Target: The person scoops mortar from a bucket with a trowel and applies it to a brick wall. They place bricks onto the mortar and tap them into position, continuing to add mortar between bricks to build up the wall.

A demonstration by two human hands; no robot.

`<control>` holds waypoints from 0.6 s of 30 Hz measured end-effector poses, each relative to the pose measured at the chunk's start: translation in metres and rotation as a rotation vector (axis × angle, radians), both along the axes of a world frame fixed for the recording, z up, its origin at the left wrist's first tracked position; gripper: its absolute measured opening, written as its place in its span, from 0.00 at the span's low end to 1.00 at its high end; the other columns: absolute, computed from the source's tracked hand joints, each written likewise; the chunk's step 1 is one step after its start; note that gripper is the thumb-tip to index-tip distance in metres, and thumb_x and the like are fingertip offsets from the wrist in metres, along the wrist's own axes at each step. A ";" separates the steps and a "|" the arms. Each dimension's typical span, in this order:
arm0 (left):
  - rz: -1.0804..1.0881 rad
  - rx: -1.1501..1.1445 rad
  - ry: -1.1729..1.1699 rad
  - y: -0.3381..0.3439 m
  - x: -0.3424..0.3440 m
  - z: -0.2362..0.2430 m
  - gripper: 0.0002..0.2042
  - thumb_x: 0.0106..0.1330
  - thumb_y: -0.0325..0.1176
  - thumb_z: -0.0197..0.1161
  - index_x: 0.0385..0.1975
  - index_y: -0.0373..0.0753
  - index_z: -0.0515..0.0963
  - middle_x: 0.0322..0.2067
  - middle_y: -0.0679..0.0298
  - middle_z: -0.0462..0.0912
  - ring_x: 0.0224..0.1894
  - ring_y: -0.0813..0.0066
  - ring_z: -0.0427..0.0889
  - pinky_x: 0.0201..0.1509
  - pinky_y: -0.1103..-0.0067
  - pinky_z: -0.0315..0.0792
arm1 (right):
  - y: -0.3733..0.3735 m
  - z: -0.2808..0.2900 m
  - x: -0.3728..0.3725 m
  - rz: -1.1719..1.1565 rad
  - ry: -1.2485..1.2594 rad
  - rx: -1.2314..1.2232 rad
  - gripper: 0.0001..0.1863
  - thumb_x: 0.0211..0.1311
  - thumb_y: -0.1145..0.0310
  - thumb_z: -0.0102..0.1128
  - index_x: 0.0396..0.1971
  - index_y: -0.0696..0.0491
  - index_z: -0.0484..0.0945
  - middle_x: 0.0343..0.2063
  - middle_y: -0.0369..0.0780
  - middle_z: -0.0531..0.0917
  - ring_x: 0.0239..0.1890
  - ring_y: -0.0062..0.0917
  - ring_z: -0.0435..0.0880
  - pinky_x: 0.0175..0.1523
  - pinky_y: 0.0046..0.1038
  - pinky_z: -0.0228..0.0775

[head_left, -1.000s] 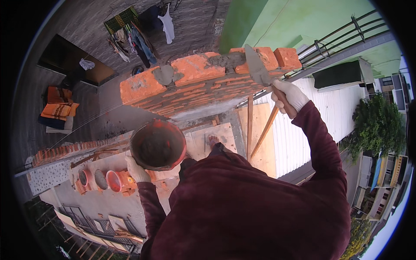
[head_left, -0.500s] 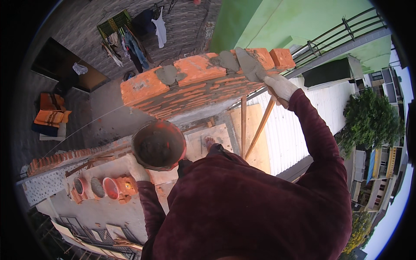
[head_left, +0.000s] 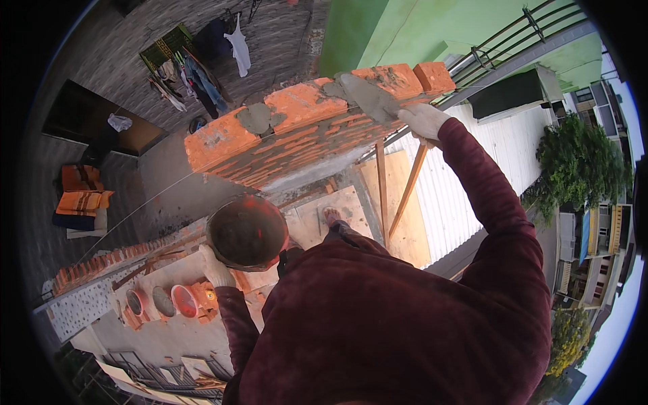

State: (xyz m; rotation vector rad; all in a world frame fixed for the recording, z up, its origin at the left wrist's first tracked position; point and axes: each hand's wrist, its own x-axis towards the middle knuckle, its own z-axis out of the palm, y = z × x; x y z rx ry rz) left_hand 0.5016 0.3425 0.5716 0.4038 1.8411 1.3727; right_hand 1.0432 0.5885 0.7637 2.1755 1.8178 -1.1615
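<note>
A mortar-coated trowel (head_left: 370, 98) rests along the top of a brick wall (head_left: 307, 104), its blade over the bricks right of the middle. My right hand (head_left: 424, 122), in a pale glove, is closed round its handle, which the fingers hide. Grey mortar (head_left: 256, 119) sits in a patch further left on the wall's top. At the near side of the wall, my gloved left hand (head_left: 216, 267) grips the rim of a reddish bucket (head_left: 283, 251) with grey mortar inside. A taut string runs along the wall's near top edge.
Below on the left, several smaller buckets (head_left: 183, 301) stand by loose bricks on a scaffold. Wooden props (head_left: 408, 192) lean near the wall's right end. A bare foot (head_left: 331, 215) stands on a plank (head_left: 344, 202). Clothes (head_left: 202, 77) hang beyond the wall.
My right hand has drawn the trowel leftward along the wall's top. My left hand stays on the bucket, whose mouth is tilted slightly differently. The whole view has shifted a little.
</note>
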 end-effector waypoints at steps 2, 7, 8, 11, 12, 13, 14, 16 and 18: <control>0.010 0.021 0.027 -0.008 -0.011 -0.015 0.27 0.82 0.53 0.49 0.50 0.29 0.79 0.47 0.63 0.81 0.47 0.73 0.77 0.55 0.74 0.74 | 0.002 0.011 0.002 -0.028 -0.009 -0.007 0.24 0.73 0.51 0.42 0.37 0.59 0.77 0.16 0.37 0.73 0.15 0.25 0.77 0.20 0.34 0.71; 0.021 0.052 -0.003 -0.015 -0.011 -0.005 0.26 0.83 0.52 0.48 0.50 0.29 0.79 0.47 0.63 0.81 0.47 0.74 0.76 0.55 0.74 0.73 | -0.010 0.011 0.008 -0.380 0.404 -0.081 0.21 0.77 0.52 0.45 0.34 0.55 0.74 0.16 0.34 0.73 0.11 0.19 0.70 0.13 0.25 0.63; 0.011 0.043 -0.018 -0.015 -0.011 -0.007 0.27 0.83 0.52 0.48 0.51 0.29 0.79 0.47 0.63 0.81 0.48 0.75 0.76 0.55 0.74 0.73 | -0.015 0.005 0.006 -0.469 0.503 -0.099 0.20 0.78 0.53 0.45 0.34 0.55 0.74 0.16 0.33 0.74 0.09 0.17 0.68 0.10 0.21 0.61; 0.004 0.013 -0.014 -0.018 -0.018 -0.020 0.27 0.83 0.52 0.47 0.52 0.29 0.79 0.48 0.63 0.81 0.48 0.75 0.76 0.56 0.74 0.72 | -0.017 0.005 -0.052 -0.294 0.516 -0.103 0.21 0.79 0.52 0.46 0.41 0.57 0.76 0.21 0.34 0.77 0.15 0.17 0.73 0.14 0.24 0.68; 0.020 0.002 0.006 -0.017 -0.018 -0.026 0.27 0.83 0.52 0.47 0.53 0.29 0.79 0.49 0.63 0.81 0.49 0.75 0.76 0.57 0.74 0.72 | -0.017 0.002 -0.062 -0.176 0.433 -0.072 0.21 0.79 0.52 0.46 0.42 0.57 0.77 0.22 0.34 0.78 0.16 0.17 0.74 0.16 0.23 0.68; 0.037 -0.010 0.027 -0.018 -0.020 -0.031 0.27 0.83 0.52 0.47 0.53 0.30 0.79 0.49 0.62 0.81 0.49 0.74 0.77 0.57 0.74 0.72 | -0.022 0.006 -0.061 -0.086 0.384 0.005 0.21 0.78 0.53 0.47 0.43 0.57 0.77 0.23 0.35 0.78 0.17 0.19 0.76 0.19 0.24 0.71; -0.005 0.006 0.014 -0.021 -0.025 -0.033 0.27 0.83 0.52 0.46 0.54 0.30 0.79 0.51 0.62 0.81 0.50 0.73 0.77 0.58 0.73 0.72 | -0.029 0.010 -0.059 0.006 0.334 0.081 0.21 0.77 0.53 0.48 0.43 0.57 0.78 0.24 0.37 0.79 0.19 0.21 0.77 0.22 0.25 0.73; -0.083 0.030 -0.018 -0.024 -0.022 -0.023 0.27 0.83 0.52 0.46 0.56 0.31 0.78 0.54 0.61 0.81 0.53 0.71 0.78 0.60 0.72 0.73 | -0.035 -0.027 -0.015 0.274 0.203 0.423 0.21 0.72 0.55 0.54 0.51 0.56 0.81 0.42 0.50 0.85 0.45 0.47 0.85 0.50 0.42 0.76; -0.044 0.091 -0.101 -0.034 -0.028 -0.025 0.27 0.83 0.53 0.46 0.57 0.32 0.78 0.57 0.59 0.81 0.56 0.68 0.79 0.62 0.71 0.73 | -0.056 -0.028 0.018 0.298 -0.084 0.462 0.19 0.70 0.56 0.60 0.49 0.55 0.80 0.43 0.48 0.85 0.46 0.44 0.86 0.50 0.42 0.77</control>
